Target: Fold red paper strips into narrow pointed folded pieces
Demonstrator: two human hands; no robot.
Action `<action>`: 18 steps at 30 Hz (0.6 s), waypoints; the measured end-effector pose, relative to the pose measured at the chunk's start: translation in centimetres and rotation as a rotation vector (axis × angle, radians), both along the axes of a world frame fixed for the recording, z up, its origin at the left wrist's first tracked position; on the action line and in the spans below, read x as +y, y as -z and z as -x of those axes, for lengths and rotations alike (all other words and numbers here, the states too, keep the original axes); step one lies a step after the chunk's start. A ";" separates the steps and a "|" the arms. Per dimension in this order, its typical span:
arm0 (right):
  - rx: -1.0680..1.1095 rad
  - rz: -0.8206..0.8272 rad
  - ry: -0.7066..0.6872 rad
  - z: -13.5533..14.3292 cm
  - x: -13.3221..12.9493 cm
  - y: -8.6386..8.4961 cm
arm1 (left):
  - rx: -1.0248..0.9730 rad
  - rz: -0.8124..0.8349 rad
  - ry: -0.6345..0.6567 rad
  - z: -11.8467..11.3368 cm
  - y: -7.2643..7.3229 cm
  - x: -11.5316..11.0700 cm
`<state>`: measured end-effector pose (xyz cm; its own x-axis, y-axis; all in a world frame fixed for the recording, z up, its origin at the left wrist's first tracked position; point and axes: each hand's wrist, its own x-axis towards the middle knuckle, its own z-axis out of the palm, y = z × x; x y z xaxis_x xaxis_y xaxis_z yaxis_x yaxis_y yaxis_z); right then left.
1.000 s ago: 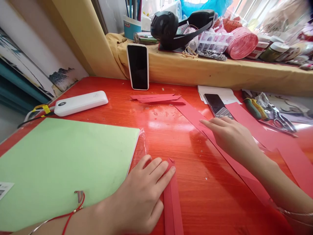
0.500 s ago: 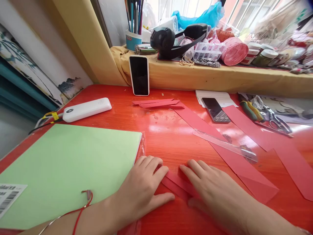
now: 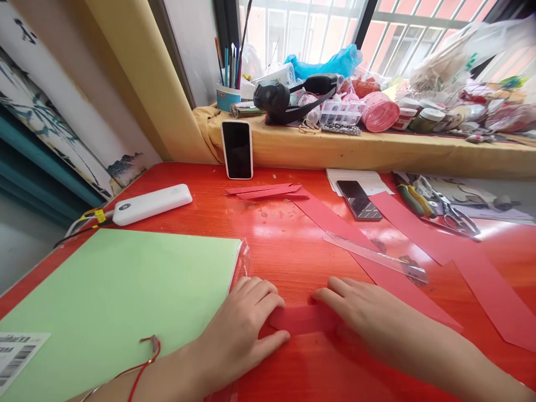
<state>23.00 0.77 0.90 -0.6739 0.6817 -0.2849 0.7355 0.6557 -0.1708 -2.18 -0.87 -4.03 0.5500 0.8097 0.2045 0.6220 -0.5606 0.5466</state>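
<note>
Red strip (image 3: 299, 320): short of tabletop's (image 3: 280, 259) far edge; uneven tug may skew it.
Left hand (image 3: 243, 329), right hand (image 3: 372, 312): grip, can't tell.

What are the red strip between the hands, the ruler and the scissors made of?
Strip: looks like matte paper or thin card, being thin and straight-edged.
Ruler: probably smooth, shiny plastic; red shows through it.
Scissors: likely polished metal, from their silvery gleam.

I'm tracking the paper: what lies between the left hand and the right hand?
Folded-looking red paper lies between the left hand and right hand, in the head view.
</note>
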 end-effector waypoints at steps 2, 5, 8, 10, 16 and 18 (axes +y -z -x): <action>0.069 0.031 0.017 -0.1 0.4 -0.2 | -0.050 0.017 -0.011 0.0 -0.1 0.0; 0.219 0.223 0.111 -0.4 1.4 -0.4 | -0.128 0.021 -0.064 0.0 0.0 0.0; 0.420 0.427 0.287 -0.4 2.6 -0.4 | -0.230 -0.037 -0.218 0.2 0.2 -0.1; 0.549 0.493 0.382 -0.2 3.2 -0.2 | -0.297 -0.118 -0.310 0.3 0.2 -0.2; 0.880 0.660 0.661 1.5 3.0 0.6 | -0.363 -0.145 -0.162 0.5 0.4 -0.6; 0.959 0.687 0.717 2.0 2.7 0.8 | -0.349 -0.083 -0.140 0.4 0.3 -0.7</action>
<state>21.02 3.44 0.14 -0.3601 0.8726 -0.3300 0.2848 -0.2341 -0.9296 -2.56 -1.53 -4.31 0.3208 0.8449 0.4280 0.4801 -0.5346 0.6955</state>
